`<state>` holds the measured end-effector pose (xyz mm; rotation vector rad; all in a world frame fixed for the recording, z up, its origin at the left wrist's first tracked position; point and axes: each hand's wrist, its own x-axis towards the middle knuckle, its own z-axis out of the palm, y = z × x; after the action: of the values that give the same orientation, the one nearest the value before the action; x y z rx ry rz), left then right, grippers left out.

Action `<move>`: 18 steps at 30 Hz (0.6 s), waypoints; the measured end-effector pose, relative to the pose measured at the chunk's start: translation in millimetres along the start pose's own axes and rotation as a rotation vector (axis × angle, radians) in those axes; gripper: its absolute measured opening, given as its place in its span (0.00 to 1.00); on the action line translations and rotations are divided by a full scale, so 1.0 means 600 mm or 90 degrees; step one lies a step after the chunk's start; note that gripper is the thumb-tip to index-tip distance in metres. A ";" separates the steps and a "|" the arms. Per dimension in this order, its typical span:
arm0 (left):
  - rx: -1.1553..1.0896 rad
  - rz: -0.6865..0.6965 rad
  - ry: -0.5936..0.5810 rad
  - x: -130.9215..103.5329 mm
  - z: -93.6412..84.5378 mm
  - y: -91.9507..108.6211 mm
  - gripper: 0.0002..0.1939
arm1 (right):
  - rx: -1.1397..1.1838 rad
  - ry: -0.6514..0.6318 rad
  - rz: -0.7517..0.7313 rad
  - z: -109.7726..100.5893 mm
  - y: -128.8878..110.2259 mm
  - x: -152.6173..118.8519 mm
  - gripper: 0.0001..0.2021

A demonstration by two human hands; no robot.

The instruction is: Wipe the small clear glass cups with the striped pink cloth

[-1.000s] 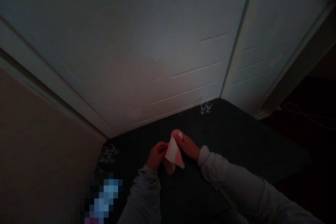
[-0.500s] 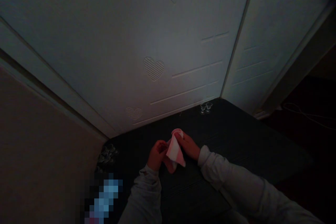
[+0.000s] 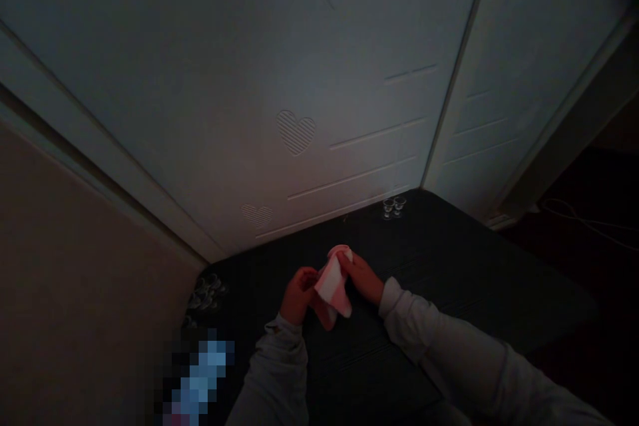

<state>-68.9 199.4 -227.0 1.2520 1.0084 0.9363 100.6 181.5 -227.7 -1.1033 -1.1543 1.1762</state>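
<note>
A pink and white cloth (image 3: 332, 283) hangs in folds between my two hands, above the dark table (image 3: 429, 266). My right hand (image 3: 362, 274) grips its upper right part, with the fingers reaching inside the cloth near a round pink rim at the top. On the other side my left hand (image 3: 299, 293) is closed around the cloth's left edge. Whether the cloth is wrapped round something is hard to tell in the dim light.
Two small clear stemmed glasses (image 3: 394, 207) stand at the table's back edge by the pale panel (image 3: 200, 113). Several clear glasses (image 3: 207, 291) are at the left corner. A blurred, pixelated blue patch (image 3: 204, 373) lies at the lower left. A thin cable (image 3: 574, 216) shows at the far right.
The lower folds of the cloth have shifted slightly, and its white part faces me a bit more. Both hands keep their hold. The view has moved a little.
</note>
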 end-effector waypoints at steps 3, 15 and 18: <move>-0.006 0.003 -0.003 0.000 -0.001 0.002 0.15 | 0.036 -0.007 0.015 0.000 -0.002 0.001 0.21; -0.054 -0.017 0.020 0.007 -0.011 -0.011 0.14 | 0.168 -0.019 0.073 0.004 -0.011 0.001 0.19; -0.066 -0.023 0.012 0.007 -0.012 -0.011 0.15 | 0.188 -0.012 0.093 0.005 -0.010 0.000 0.18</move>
<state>-74.4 204.6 -234.4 1.1370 0.9814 0.9627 97.9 181.4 -221.6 -0.9629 -0.8906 1.4223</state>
